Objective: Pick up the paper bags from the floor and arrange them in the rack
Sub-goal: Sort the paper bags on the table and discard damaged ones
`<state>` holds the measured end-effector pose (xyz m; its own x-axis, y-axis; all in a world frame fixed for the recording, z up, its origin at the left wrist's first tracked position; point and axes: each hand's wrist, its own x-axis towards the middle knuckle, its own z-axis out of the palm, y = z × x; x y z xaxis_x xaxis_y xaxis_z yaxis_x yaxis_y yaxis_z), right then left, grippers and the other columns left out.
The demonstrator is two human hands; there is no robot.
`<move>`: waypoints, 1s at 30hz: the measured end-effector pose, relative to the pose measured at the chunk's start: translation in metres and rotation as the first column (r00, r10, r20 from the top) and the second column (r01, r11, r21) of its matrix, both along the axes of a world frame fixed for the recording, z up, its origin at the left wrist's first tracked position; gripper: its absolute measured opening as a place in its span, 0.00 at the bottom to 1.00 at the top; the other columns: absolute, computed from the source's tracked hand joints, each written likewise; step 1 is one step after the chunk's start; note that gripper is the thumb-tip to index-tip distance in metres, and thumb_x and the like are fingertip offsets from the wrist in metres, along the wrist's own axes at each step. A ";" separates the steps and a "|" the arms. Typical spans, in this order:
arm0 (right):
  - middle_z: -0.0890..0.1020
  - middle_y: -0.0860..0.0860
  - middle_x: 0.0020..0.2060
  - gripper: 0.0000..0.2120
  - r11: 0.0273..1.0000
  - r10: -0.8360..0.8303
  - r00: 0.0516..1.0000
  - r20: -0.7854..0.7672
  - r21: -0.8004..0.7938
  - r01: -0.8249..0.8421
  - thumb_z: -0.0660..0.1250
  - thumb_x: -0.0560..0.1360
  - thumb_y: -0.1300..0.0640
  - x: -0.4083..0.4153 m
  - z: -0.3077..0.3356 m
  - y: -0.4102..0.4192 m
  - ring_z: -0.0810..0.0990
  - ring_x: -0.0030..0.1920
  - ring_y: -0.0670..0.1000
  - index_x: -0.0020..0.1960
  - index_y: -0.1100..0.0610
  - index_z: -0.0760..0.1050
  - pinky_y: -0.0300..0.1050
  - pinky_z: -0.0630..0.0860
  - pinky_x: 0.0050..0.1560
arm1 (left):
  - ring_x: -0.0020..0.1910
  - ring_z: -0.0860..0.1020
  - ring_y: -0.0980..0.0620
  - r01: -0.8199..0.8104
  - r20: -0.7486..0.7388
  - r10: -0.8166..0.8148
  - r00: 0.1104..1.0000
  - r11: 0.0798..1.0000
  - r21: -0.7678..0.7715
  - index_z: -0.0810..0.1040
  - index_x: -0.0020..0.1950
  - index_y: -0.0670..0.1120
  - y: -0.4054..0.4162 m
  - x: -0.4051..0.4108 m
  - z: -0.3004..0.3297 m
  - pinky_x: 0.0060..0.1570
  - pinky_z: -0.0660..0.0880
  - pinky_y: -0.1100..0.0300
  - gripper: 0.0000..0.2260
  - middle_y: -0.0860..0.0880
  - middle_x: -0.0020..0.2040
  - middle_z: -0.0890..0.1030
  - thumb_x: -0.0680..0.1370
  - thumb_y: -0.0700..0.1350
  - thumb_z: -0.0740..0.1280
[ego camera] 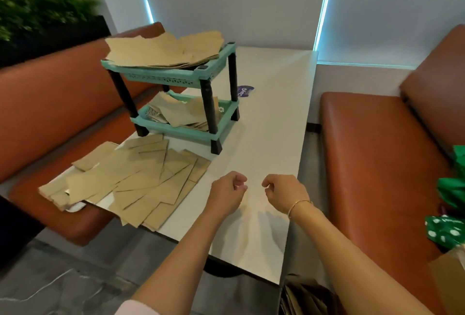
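Observation:
A teal two-shelf rack (216, 63) with black legs stands on the white table (271, 118). Flat brown paper bags (163, 49) lie stacked on its top shelf, and more bags (181, 113) fill the lower shelf. A spread of several flat paper bags (141, 184) covers the table's left front part and hangs over its edge. My left hand (227, 192) and my right hand (283, 192) hover side by side above the table's bare front, fingers loosely curled, holding nothing. More brown bags (304, 294) show on the floor under the table's near corner.
Orange-brown padded benches flank the table on the left (50, 113) and right (372, 164). A planter with green foliage (37, 10) stands behind the left bench. Green dotted bags (448, 226) sit on the right bench. A small purple label (244, 91) lies behind the rack.

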<state>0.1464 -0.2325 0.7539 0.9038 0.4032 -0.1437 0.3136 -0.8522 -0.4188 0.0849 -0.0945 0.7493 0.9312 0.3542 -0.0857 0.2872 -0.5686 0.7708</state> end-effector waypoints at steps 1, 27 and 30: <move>0.80 0.50 0.56 0.15 1.000 0.011 1.000 0.001 -0.005 -0.011 0.57 0.77 0.58 -0.001 0.003 0.011 0.78 0.55 0.53 0.60 0.50 0.76 0.45 0.75 0.56 | 0.50 0.75 0.57 -0.007 -0.005 0.007 1.000 1.000 0.015 0.77 0.57 0.47 0.013 -0.001 -0.001 0.51 0.69 0.67 0.09 0.50 0.55 0.80 0.78 0.43 0.65; 0.79 0.50 0.56 0.13 0.992 0.052 0.998 0.034 -0.115 -0.048 0.58 0.79 0.56 -0.007 0.014 0.185 0.79 0.53 0.51 0.60 0.49 0.76 0.41 0.76 0.55 | 0.71 0.62 0.45 -0.163 -0.237 0.342 0.909 0.816 0.554 0.64 0.72 0.49 0.292 -0.009 -0.034 0.69 0.57 0.46 0.32 0.46 0.72 0.64 0.73 0.64 0.63; 0.80 0.49 0.55 0.13 0.990 0.053 0.998 0.029 -0.133 -0.049 0.59 0.78 0.56 -0.003 0.012 0.193 0.79 0.52 0.50 0.59 0.48 0.76 0.42 0.77 0.55 | 0.71 0.63 0.45 -0.102 -0.299 0.313 0.901 0.825 0.556 0.62 0.73 0.49 0.301 -0.010 -0.041 0.69 0.57 0.45 0.34 0.46 0.72 0.65 0.73 0.67 0.58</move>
<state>0.1430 -0.0390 0.7655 0.8874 0.4284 -0.1700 0.3697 -0.8819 -0.2925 0.0746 0.2064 0.7081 0.7671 0.6242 -0.1482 0.6414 -0.7417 0.1962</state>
